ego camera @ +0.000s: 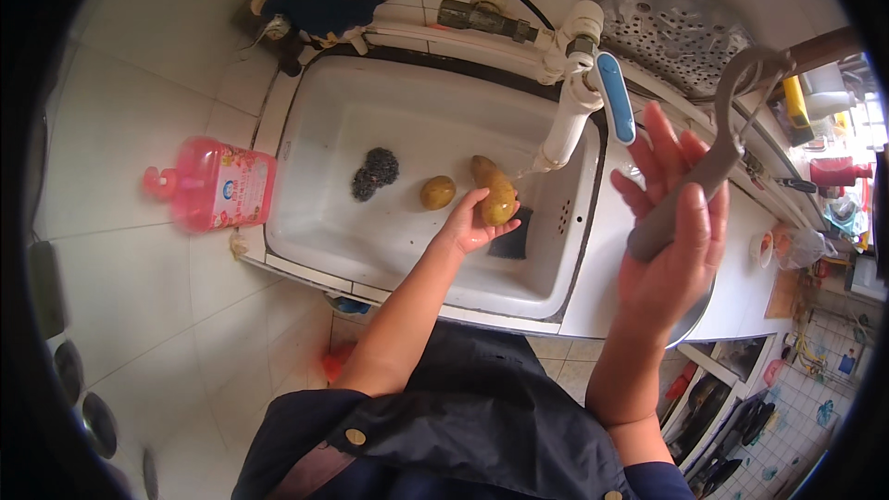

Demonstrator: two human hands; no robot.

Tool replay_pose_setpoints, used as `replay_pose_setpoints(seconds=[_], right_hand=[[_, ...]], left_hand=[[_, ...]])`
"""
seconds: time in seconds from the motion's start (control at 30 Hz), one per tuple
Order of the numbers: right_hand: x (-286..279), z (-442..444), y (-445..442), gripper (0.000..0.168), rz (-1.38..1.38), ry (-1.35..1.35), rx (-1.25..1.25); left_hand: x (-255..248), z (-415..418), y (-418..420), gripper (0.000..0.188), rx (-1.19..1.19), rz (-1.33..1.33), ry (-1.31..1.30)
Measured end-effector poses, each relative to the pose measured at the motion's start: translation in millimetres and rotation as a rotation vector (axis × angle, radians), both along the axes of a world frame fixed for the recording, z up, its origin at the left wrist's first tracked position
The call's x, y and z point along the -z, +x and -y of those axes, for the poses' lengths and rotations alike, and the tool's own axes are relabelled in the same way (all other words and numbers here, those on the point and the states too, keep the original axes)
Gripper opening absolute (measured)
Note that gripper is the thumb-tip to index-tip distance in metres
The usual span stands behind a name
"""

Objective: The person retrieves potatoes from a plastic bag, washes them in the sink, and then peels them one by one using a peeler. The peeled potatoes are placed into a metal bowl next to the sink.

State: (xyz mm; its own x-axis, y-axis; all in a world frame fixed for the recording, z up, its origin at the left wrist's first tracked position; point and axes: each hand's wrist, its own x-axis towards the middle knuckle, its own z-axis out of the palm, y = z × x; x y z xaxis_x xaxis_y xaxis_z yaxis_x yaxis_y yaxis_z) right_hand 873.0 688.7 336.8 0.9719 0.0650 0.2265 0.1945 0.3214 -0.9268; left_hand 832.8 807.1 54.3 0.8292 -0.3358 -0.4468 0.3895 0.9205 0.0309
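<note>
My left hand (479,223) holds a long, wet yellow-brown potato (496,194) low over the white sink (333,250). Its outline narrows midway, and I cannot tell whether it is one potato or two touching. A smaller round potato (437,192) lies on the sink floor just left of that hand. Raised over the counter on the right, my right hand (670,243) grips the handle of what looks like a grey peeler (684,205), thumb across it and fingers partly extended. The blue-levered white tap (566,121) runs a little water beside the held potato.
A dark scouring pad (376,174) lies in the sink, left of the round potato. A dark strainer (512,236) sits below my left hand. Pink pump bottle (226,184) stands at the left rim. A perforated metal steamer plate (674,35) leans behind the tap.
</note>
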Motion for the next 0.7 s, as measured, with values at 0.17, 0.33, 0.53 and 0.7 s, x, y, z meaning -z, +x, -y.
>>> replay_pose_setpoints(seconds=[0.17,0.33,0.53,0.7], right_hand=[[-22.0,-14.7,-9.1,0.035,-0.029,-0.23,0.067],[-23.8,-31.7,-21.9,0.033,0.005,-0.263,0.084],[3.6,-10.1,-37.1,0.019,-0.104,-0.204,0.078],[103.1,24.2,-77.9,0.025,-0.494,-0.479,-0.061]], left_hand=[[-0.4,2.3,14.6,0.048,-0.012,-0.185,0.076],[-1.2,6.0,24.5,0.05,-0.052,-0.219,0.111],[-27.4,-34.9,14.0,0.049,0.251,-0.037,0.138],[-45.5,-56.4,-9.7,0.051,0.304,-0.194,0.197]])
